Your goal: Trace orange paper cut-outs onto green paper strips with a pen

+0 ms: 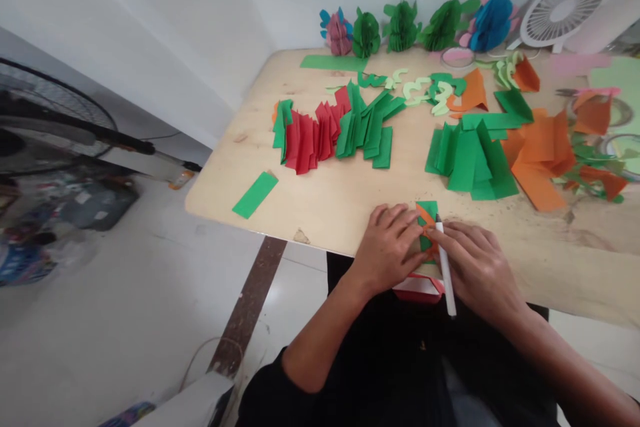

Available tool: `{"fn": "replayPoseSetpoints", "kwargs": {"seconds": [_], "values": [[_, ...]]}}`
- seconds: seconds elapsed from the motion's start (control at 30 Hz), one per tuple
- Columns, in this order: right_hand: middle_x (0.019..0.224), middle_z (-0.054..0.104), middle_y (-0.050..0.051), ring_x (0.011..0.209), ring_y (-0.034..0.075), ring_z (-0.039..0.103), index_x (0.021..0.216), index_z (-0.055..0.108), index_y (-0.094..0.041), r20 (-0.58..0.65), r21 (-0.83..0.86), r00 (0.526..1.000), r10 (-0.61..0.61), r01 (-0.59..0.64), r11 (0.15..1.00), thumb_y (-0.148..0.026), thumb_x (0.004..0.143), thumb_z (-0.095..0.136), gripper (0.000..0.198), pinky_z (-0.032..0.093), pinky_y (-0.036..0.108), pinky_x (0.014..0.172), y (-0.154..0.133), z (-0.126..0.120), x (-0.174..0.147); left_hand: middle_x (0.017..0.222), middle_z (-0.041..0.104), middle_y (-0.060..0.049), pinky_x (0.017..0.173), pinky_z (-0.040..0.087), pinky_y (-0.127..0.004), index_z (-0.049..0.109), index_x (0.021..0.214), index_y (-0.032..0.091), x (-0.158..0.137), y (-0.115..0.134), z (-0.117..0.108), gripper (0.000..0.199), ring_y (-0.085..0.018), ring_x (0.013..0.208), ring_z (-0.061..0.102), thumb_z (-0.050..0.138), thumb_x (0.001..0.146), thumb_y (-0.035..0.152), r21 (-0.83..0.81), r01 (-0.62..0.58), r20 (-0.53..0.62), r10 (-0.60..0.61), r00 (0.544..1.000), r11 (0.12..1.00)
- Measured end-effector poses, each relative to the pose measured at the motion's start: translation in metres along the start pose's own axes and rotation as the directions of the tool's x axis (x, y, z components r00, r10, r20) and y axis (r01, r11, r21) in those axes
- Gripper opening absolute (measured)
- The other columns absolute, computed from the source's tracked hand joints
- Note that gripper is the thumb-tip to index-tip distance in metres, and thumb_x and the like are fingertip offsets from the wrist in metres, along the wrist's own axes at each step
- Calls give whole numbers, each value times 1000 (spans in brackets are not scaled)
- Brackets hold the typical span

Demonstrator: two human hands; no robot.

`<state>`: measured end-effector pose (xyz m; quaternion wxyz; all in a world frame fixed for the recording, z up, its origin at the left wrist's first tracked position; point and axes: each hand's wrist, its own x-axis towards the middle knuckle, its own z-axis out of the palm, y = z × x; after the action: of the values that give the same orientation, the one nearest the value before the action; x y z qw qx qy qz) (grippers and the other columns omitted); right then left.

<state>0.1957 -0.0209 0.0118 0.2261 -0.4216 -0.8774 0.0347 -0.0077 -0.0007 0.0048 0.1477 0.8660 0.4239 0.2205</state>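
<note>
My left hand (387, 247) presses flat on a small green paper piece (429, 210) with an orange template (425, 219) on top, at the near edge of the wooden table (340, 203). My right hand (477, 267) holds a white pen (445, 270), its tip touching the orange shape on the green paper. Both hands sit close together, fingers meeting over the paper.
Folded red and green strips (330, 130) lie mid-table, green folded sheets (470, 160) and orange sheets (543, 153) to the right. A loose green strip (255, 195) lies left. Paper honeycomb decorations (400, 27) line the wall, beside a white fan (563, 10). A red-white object (417, 287) rests on my lap.
</note>
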Motion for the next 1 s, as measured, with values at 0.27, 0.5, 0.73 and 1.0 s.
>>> {"fn": "replayPoseSetpoints", "kwargs": {"seconds": [0.27, 0.5, 0.73, 1.0], "values": [[109, 72, 7, 100, 23, 67, 119, 62, -24, -59, 248, 955, 290, -267, 931, -25, 93, 51, 28, 54, 39, 85, 2, -7, 17, 135, 57, -9, 113, 27, -50, 59, 115, 17, -2, -2, -3, 37, -28, 131, 43, 51, 93, 46, 38, -20, 12, 20, 1000, 999], [108, 72, 5, 104, 22, 67, 106, 68, -24, 13, 503, 859, 511, -447, 739, -36, 91, 55, 23, 56, 38, 88, 9, 3, 44, 135, 56, -9, 114, 27, -49, 54, 125, 19, 1, -1, -10, 41, -27, 132, 42, 52, 93, 44, -5, -1, 61, 1, 998, 1000], [92, 73, 4, 89, 21, 69, 97, 67, -23, 30, 436, 841, 540, -497, 750, -38, 89, 58, 19, 57, 35, 75, 14, 13, 50, 138, 55, -7, 116, 24, -49, 54, 127, 19, -1, -1, -9, 40, -26, 134, 41, 49, 94, 42, -26, 14, 57, -13, 998, 1000], [92, 73, 4, 86, 21, 70, 97, 68, -23, 34, 419, 846, 532, -496, 761, -38, 89, 57, 19, 57, 34, 73, 14, 13, 52, 137, 56, -6, 116, 25, -49, 55, 125, 18, -1, -2, -9, 40, -26, 133, 41, 52, 93, 42, -29, 28, 70, -26, 997, 999]]}}
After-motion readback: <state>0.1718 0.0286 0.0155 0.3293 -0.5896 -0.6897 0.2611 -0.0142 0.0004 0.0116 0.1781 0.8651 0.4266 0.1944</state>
